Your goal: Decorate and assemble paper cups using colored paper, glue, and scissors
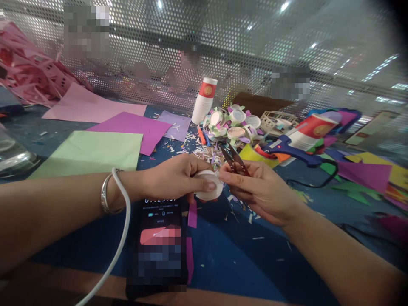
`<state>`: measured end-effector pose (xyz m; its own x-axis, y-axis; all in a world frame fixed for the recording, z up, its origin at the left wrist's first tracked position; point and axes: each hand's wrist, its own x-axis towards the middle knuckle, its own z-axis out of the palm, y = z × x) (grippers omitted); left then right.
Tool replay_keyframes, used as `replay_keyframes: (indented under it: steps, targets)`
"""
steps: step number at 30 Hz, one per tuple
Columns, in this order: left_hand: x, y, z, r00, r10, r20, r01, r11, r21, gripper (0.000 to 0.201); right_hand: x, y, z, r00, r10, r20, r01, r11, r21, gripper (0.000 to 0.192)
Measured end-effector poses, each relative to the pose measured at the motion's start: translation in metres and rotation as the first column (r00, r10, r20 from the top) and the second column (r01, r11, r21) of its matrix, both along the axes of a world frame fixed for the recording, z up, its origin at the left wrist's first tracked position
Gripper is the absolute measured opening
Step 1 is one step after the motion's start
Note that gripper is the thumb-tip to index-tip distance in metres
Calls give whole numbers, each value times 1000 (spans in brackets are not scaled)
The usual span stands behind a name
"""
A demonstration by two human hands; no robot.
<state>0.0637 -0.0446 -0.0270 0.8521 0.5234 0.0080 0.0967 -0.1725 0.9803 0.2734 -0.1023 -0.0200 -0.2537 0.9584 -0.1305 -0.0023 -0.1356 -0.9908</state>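
My left hand (178, 176) grips a small white paper cup (208, 185), held on its side with its base toward me. My right hand (261, 189) touches the cup's edge with thumb and forefinger and also holds a pair of small dark scissors (234, 158), their blades pointing up and away. Both hands meet above a blue table mat (223, 250), just past a black phone (159, 242) with a lit screen. A strip of purple paper (192, 213) hangs below the cup.
Sheets of green (92, 153), purple (134, 127) and pink (92, 106) paper lie at the left. A pile of decorated cups (234, 123), an upturned paper cup (204, 100), a blue glue gun (295, 153) and paper scraps lie beyond. A white cable (123, 229) crosses my left wrist.
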Motion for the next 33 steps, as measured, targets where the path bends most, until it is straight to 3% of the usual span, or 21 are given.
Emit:
replay_keyframes:
  steps: [6, 9, 13, 18, 27, 33]
  targets:
    - [0, 1, -1, 999, 5, 32, -1, 990, -139, 20, -1, -3, 1, 1000, -22, -5, 22, 1000, -12, 30]
    - [1, 0, 0, 996, 59, 65, -42, 971, -237, 25, 1, -6, -1, 994, -79, 75, 73, 994, 76, 35]
    - [2, 0, 0, 984, 154, 93, -122, 951, -284, 20, 6, -7, -3, 962, -101, 254, 34, 965, 259, 41]
    - [2, 1, -1, 973, 194, 128, -160, 959, -236, 21, 4, -8, 1, 878, -127, 462, -58, 929, 366, 32]
    - [-1, 2, -2, 985, 138, 102, -138, 990, -7, 17, 4, -10, 1, 838, -176, 516, -69, 904, 422, 31]
    - [0, 0, -2, 986, 114, 118, -116, 993, 4, 15, 4, -11, 1, 838, -160, 521, -90, 902, 422, 30]
